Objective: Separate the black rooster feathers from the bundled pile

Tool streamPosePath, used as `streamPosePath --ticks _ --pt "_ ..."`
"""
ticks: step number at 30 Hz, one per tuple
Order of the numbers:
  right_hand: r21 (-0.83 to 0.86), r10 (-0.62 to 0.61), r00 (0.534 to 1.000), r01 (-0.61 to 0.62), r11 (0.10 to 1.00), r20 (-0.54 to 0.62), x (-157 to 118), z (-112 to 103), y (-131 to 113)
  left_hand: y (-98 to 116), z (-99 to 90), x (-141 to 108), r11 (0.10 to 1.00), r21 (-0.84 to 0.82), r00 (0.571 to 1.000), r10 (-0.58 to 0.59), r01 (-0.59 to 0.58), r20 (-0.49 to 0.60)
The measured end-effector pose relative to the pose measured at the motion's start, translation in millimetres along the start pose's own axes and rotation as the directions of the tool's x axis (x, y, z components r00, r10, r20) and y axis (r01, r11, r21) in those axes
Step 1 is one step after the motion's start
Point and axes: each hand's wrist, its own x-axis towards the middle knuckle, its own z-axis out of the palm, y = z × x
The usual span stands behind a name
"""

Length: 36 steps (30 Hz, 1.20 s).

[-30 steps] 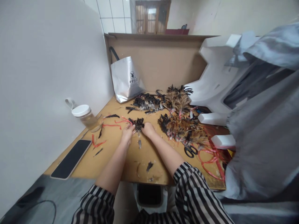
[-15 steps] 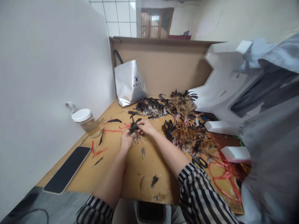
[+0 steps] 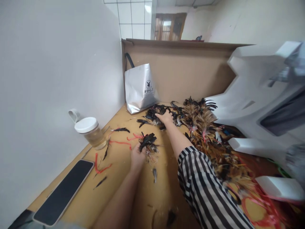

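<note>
A small bunch of black feathers (image 3: 148, 141) is gripped in my left hand (image 3: 138, 157), low over the middle of the table. Farther back, my right hand (image 3: 166, 117) reaches onto a pile of black feathers (image 3: 152, 114), its fingers apart and touching the pile. Brown feather bundles (image 3: 202, 122) tied with pink string lie to the right of it. Red ribbon pieces (image 3: 120, 142) and a loose black feather (image 3: 121, 129) rest left of my left hand. One small grey feather (image 3: 154, 175) lies just in front of the held bunch.
A lidded jar (image 3: 91, 133) and a phone (image 3: 64, 192) are at the left. A silver bag (image 3: 140, 87) leans at the back by a cardboard panel (image 3: 190, 70). White foam pieces (image 3: 247, 147) and tangled red ribbon (image 3: 259, 203) occupy the right side.
My right hand has left the bunch and moved back to the black feather pile. My left hand still holds the bunch. The view has shifted, so the surroundings appear farther right and lower.
</note>
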Motion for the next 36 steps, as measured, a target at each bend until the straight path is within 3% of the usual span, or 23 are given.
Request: streamPosePath --ticks 6,9,13,20,25,29,33,34,36 --pt "-0.129 0.104 0.992 -0.095 0.987 0.072 15.5 31.4 -2.3 -11.5 0.6 1.4 0.999 0.041 0.999 0.0 -0.002 0.04" --pt "-0.208 0.042 0.997 -0.029 0.978 0.062 16.6 35.6 4.4 -12.1 1.2 1.7 0.999 0.051 0.999 -0.006 0.003 0.048" --pt "-0.266 -0.099 0.985 0.134 0.955 0.141 7.6 27.7 11.2 -6.0 2.0 0.6 0.999 0.048 0.999 0.0 -0.002 0.045" --pt "-0.381 -0.299 0.932 0.358 0.853 0.207 -51.3 14.6 17.1 0.0 1.8 1.3 0.998 0.062 1.0 -0.005 0.006 -0.011" --pt "-0.387 -0.469 0.856 0.516 0.764 0.217 -110.4 13.6 20.3 -2.5 2.7 5.3 0.995 0.098 0.996 0.024 -0.015 -0.089" --pt "-0.314 -0.541 0.804 0.595 0.74 0.248 -140.5 7.9 23.4 -3.7 1.4 7.0 0.992 0.111 0.987 0.076 -0.06 -0.143" --pt "0.004 -0.648 0.697 0.68 0.733 0.307 -136.6 -7.1 30.7 -4.6 -0.8 7.2 0.989 0.128 0.987 0.087 -0.07 -0.134" --pt "0.088 -0.656 0.696 0.663 0.743 0.291 -129.7 -12.2 33.9 -4.9 -1.1 7.1 0.989 0.129 0.987 0.085 -0.067 -0.136" --pt "0.155 -0.577 0.782 0.556 0.817 0.235 -110.5 -22.7 42.5 -5.6 -1.5 7.0 0.989 0.126 0.986 0.09 -0.073 -0.137"
